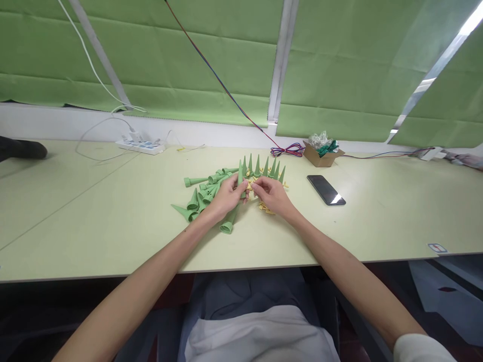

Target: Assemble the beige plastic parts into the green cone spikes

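My left hand (229, 195) is closed around a green plastic cone (240, 173), which points upward. Close beside it, my right hand (274, 195) pinches at a small yellow piece (249, 186) against the cone's side; the fingertips partly hide it. Loose green cones (192, 200) lie heaped left of my left hand, and one wide-mouthed cone (226, 227) lies below it. Behind my hands several green cones (257, 166) stand upright in a row, with yellow parts near their bases. More yellow pieces (267, 208) lie under my right hand.
A black phone (326, 190) lies to the right. Behind it stands a small cardboard box (320, 157) holding clear plastic and green material. A coiled red and blue cable (289, 150) lies near the wall, and a white power strip (141, 146) at the back left.
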Action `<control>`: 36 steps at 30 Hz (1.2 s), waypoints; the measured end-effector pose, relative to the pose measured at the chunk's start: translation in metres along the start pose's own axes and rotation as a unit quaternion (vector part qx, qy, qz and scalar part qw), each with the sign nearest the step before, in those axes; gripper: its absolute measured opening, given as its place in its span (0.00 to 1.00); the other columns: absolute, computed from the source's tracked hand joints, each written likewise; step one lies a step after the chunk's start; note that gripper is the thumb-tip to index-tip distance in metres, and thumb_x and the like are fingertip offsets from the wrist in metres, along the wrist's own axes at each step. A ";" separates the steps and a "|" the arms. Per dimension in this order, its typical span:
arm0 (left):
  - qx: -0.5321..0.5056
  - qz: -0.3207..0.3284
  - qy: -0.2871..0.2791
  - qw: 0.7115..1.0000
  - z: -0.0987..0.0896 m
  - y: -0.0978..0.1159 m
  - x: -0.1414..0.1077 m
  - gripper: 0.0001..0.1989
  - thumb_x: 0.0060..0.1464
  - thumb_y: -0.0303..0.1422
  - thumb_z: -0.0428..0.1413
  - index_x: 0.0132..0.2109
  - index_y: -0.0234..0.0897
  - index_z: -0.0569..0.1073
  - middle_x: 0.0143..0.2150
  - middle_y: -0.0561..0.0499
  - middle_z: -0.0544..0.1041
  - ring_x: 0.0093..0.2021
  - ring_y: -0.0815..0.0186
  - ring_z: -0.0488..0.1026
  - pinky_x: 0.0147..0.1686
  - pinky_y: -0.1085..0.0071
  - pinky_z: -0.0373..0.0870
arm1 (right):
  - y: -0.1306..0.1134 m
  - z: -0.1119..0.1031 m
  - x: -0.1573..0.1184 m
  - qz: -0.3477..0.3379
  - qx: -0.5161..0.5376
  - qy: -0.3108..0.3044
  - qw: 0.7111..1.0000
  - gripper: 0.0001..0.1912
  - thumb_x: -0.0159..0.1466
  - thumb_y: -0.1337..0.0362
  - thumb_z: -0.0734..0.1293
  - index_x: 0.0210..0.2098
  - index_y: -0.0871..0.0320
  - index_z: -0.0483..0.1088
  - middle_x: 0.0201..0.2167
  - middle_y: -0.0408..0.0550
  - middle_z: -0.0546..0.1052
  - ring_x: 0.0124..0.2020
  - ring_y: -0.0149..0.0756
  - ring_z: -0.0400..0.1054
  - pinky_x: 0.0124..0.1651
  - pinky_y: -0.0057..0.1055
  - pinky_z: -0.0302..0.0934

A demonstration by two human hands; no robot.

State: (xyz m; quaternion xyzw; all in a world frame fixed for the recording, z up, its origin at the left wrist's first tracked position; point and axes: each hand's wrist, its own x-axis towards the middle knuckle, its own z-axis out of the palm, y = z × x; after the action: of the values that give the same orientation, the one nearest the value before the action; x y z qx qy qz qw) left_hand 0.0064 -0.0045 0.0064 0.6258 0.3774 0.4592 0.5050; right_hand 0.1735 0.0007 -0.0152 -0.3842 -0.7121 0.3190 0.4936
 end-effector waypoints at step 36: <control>-0.008 -0.021 0.003 1.000 0.001 0.002 -0.001 0.13 0.60 0.42 0.56 0.34 0.38 0.65 0.26 0.54 0.68 0.23 0.71 0.64 0.25 0.71 0.61 | -0.001 -0.006 0.002 -0.065 -0.068 0.000 0.996 0.07 0.63 0.60 0.70 0.31 0.56 0.75 0.29 0.44 0.79 0.27 0.31 0.67 0.33 0.30 0.60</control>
State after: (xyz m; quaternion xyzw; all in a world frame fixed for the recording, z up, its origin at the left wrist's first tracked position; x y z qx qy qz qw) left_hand 0.0069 -0.0062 0.0082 0.6120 0.3884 0.4536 0.5185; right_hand 0.1788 0.0023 -0.0120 -0.3702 -0.7554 0.2370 0.4860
